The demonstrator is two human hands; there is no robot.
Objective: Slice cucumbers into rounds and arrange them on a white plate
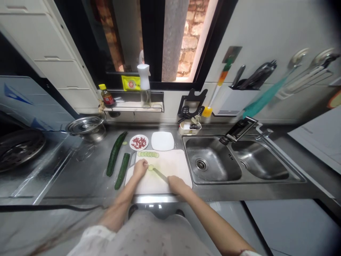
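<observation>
My right hand [176, 184] is wrapped round the handle of a kitchen knife [160, 175], whose blade slants up and left over the white cutting board [174, 161]. The blade's tip meets a single round cucumber slice [150, 167]. Just left of that slice is my left hand [140, 168], fingers curled and pressed together; what they hold, if anything, is too small to make out. A row of overlapping cucumber slices [148, 154] lies along the board's far edge. Left of the board rest a whole cucumber [116, 153] and a cut cucumber length [122, 171].
Behind the board stand a plate of chopped red pieces [139, 142] and a white square plate [162, 140]. A double steel sink [213, 160] with a black faucet [237, 131] adjoins on the right. A lidded steel pot [89, 128] sits at the back left.
</observation>
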